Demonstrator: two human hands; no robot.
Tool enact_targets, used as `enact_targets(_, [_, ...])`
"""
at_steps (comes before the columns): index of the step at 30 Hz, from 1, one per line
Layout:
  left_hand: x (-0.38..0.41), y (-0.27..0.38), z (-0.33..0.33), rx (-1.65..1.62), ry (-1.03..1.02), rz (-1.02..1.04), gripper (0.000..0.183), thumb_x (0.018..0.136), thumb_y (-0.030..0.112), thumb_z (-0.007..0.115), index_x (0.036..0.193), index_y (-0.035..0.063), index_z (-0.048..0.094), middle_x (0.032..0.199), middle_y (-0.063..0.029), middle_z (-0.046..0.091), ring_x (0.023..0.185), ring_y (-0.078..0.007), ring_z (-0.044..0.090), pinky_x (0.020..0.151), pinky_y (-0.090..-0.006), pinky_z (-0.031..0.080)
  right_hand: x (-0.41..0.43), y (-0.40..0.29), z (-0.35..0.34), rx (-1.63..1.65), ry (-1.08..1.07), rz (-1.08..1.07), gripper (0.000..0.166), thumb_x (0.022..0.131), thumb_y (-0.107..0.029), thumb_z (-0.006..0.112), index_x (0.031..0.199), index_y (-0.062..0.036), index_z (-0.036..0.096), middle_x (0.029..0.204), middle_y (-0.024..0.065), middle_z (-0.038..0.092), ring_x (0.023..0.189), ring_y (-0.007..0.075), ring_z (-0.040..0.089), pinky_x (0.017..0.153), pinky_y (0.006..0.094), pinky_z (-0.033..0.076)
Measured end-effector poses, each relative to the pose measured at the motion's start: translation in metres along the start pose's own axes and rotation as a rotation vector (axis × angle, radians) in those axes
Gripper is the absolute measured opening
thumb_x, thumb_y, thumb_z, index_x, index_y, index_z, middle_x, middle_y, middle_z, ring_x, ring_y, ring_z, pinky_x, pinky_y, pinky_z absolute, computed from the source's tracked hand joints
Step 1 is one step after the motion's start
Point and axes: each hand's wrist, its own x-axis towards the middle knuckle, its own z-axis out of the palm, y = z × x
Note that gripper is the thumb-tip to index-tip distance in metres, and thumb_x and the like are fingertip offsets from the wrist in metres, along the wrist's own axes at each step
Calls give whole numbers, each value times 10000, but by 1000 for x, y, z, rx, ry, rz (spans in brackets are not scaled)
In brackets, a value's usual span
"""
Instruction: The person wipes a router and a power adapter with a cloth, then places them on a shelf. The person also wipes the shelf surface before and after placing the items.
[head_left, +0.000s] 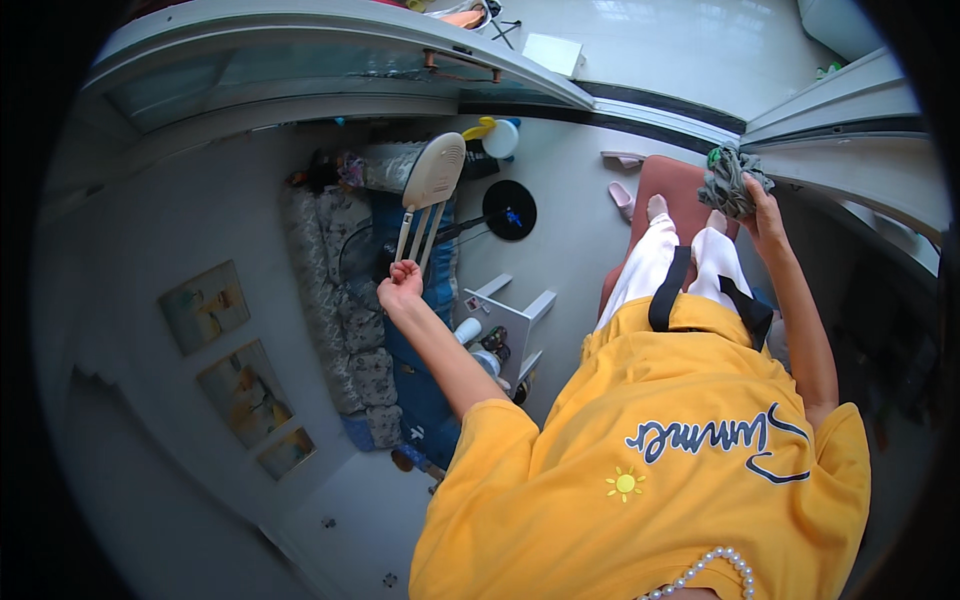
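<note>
My right hand (765, 221) grips a bunched grey cloth (726, 184) with a bit of green at its edge, close to a white door or window frame. My left hand (401, 285) has its fingers curled, palm side up. It overlaps the lower ends of pale rods (422, 236) under a beige oval plastic panel (436, 171); whether it holds them cannot be told. Both my feet stand on a pink padded bench (675, 180). I wear a yellow shirt (660, 405) and white trousers, with black straps hanging at the waist.
Pink slippers (621, 199) lie beside the bench. To the left are a black round stand base (509, 210), a small white table (517, 319) with items on it, and a sofa with a blue cover (412, 360). Window frames and a raised sill (660, 120) run across the top.
</note>
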Motion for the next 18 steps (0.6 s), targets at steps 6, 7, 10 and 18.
enact_targets(6, [5,40,-20,-141,160,-43,296,937,130,302,775,24,527,528,-51,488,477,-160,494,576,-350,467,7,9,-2,-8,-1,61,389,841,-364,595,976,0,603,880,73,652,751,140,641,670,266,526])
enact_targets(7, [4,43,-22,-159,171,-55,285,933,121,309,778,26,529,522,-56,489,471,-160,497,571,-348,466,10,10,-3,-2,-10,61,388,841,-364,595,975,0,603,879,73,651,748,139,641,666,264,525])
enact_targets(10, [4,48,-29,-192,202,-23,277,922,102,313,773,27,534,513,-61,490,459,-162,496,563,-352,466,15,10,-5,2,-40,49,387,842,-363,594,972,2,602,874,74,650,738,137,639,657,260,523])
enact_targets(18, [27,63,-60,-68,24,75,349,920,221,313,692,28,494,481,-50,466,451,-170,478,550,-350,457,25,12,-15,-73,-74,38,364,839,-336,601,1006,-14,575,882,53,627,754,129,620,652,254,510])
